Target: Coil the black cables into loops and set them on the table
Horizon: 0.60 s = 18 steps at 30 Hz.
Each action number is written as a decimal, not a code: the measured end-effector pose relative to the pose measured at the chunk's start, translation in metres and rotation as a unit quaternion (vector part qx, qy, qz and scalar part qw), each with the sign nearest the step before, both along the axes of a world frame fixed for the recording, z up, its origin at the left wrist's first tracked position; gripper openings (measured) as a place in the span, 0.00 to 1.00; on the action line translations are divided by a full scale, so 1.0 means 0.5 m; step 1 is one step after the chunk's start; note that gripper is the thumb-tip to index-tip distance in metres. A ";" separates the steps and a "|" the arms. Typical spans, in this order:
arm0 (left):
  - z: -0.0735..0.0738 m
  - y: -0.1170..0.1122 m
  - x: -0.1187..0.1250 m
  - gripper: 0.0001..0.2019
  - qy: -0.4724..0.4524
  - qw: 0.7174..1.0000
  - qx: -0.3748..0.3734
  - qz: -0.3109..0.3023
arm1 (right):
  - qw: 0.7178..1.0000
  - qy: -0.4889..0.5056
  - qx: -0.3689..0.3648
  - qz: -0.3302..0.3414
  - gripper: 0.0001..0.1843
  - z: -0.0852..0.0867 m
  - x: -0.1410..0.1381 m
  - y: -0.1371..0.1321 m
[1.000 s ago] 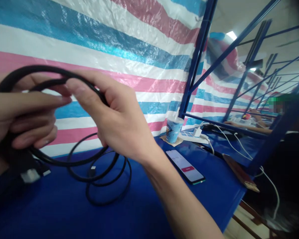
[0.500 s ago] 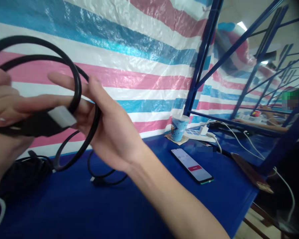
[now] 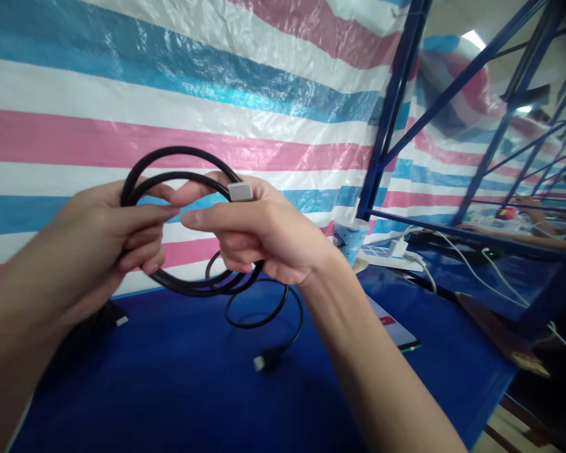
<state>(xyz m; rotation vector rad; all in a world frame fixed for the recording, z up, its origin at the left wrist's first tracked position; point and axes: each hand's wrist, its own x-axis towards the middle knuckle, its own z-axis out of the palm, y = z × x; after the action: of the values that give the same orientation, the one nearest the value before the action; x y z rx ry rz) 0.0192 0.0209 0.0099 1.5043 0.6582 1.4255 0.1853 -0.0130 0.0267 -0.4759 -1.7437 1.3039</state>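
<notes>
A black cable (image 3: 179, 154) is wound into loops held up in front of the striped tarp. My left hand (image 3: 108, 233) grips the left side of the coil with its fingers curled round it. My right hand (image 3: 259, 229) is closed on the right side, and a silver plug (image 3: 240, 191) sticks out above its knuckles. A loose tail of the cable hangs down to a second plug (image 3: 264, 361) just above the blue table (image 3: 170, 390).
A phone (image 3: 399, 330) with a lit screen lies on the table right of my forearm. Behind it stand a blue paper cup (image 3: 351, 236) and a white power strip (image 3: 391, 255) with white leads. A blue metal frame (image 3: 387, 113) divides the benches; another person's arm (image 3: 514, 236) rests beyond it.
The coil has come down and toward the centre. My right hand, half open before, has closed round the loops. The plug has shifted from the left hand's side to the right hand.
</notes>
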 end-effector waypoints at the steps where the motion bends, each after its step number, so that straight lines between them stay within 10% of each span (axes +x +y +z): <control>1: 0.003 -0.003 -0.006 0.09 0.062 0.997 0.035 0.001 | 0.999 -0.031 0.005 -0.001 0.03 0.004 0.014 0.002; 4: 0.008 -0.017 -0.010 0.11 0.102 0.992 0.072 -0.035 | 0.994 -0.062 0.056 -0.073 0.04 0.002 0.027 0.018; 8: 0.005 -0.033 0.015 0.12 -0.069 0.994 0.069 -0.044 | 0.977 0.086 0.106 -0.163 0.09 -0.022 -0.015 0.048; 13: 0.000 -0.020 0.015 0.11 -0.200 0.978 0.052 -0.001 | 0.973 0.218 -0.038 -0.061 0.11 -0.042 -0.065 0.054; 18: 0.003 0.007 -0.021 0.05 0.029 0.997 0.019 -0.066 | 0.996 -0.059 0.027 -0.060 0.03 -0.027 -0.009 0.047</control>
<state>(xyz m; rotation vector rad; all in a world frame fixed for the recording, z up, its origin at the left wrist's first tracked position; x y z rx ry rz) 0.0086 0.0242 0.0115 1.5934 0.5599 1.3052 0.1807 0.0103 0.0130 -0.6279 -1.8140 1.1619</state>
